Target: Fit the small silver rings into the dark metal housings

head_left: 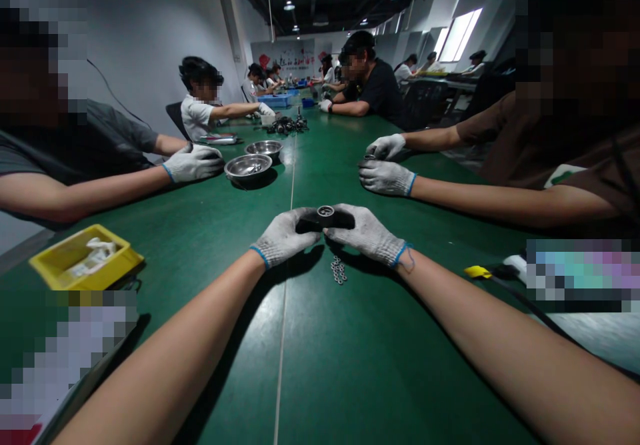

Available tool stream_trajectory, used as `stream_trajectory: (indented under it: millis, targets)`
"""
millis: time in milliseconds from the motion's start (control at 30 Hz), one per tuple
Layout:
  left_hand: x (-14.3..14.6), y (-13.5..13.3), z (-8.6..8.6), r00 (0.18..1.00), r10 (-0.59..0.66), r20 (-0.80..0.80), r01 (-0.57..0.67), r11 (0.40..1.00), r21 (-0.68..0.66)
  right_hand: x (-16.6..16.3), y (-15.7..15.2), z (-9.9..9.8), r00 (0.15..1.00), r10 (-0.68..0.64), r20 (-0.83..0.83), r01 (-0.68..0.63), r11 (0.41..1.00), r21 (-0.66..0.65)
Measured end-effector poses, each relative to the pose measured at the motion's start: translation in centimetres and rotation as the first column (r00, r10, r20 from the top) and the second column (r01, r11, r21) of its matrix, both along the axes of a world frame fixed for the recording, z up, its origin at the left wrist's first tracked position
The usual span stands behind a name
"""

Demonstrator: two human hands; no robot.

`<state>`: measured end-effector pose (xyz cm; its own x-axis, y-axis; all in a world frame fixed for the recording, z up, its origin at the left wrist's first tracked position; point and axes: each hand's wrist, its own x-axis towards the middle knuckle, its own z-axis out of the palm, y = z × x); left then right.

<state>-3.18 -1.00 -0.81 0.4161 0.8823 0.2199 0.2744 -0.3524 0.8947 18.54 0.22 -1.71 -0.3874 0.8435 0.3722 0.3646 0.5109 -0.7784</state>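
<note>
In the head view, my left hand [287, 237] and my right hand [365, 233], both in whitish knit gloves with blue cuffs, meet over the green table. Between their fingertips they grip a small dark cylindrical part [325, 217] with a light metal ring round its open top. Its lower portion is partly covered by my fingers. The glove fingertips look blackened. Just below my right hand, several small metal rings [339, 270] lie in a short cluster on the table.
Two steel bowls [249, 168] stand ahead to the left, with a heap of dark parts [287, 124] beyond. A yellow bin [85, 258] holds white items at left. Gloved co-workers sit on both sides. A black cable with a yellow piece [478, 272] lies at right.
</note>
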Motion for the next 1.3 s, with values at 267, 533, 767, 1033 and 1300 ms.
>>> stream_trajectory:
  millis: [267,533,767,1033,1300]
  targets:
    - [0.28,-0.21,-0.34,0.998,0.038,-0.05,-0.037,0.999,0.014,-0.27,0.16,-0.22,0.999,0.027,0.029,-0.027,1.0,0.003]
    - [0.42,-0.6,0.04,0.999,-0.015,0.028,0.016,1.0,-0.016,-0.16,0.25,-0.32,0.988,0.087,0.129,-0.105,0.985,0.138]
    - [0.51,-0.72,0.4,1.0,0.009,0.02,-0.008,0.999,-0.045,-0.22,0.23,-0.34,0.986,0.07,0.153,-0.095,0.982,0.163]
    - [0.36,-0.46,0.12,1.0,0.026,0.002,-0.026,0.999,-0.042,-0.3,0.24,-0.44,0.982,0.016,0.19,-0.049,0.984,0.17]
    - [0.19,-0.06,-0.3,1.0,0.029,0.0,-0.029,0.999,-0.037,-0.39,-0.03,-0.15,0.98,0.005,0.199,-0.041,0.983,0.177]
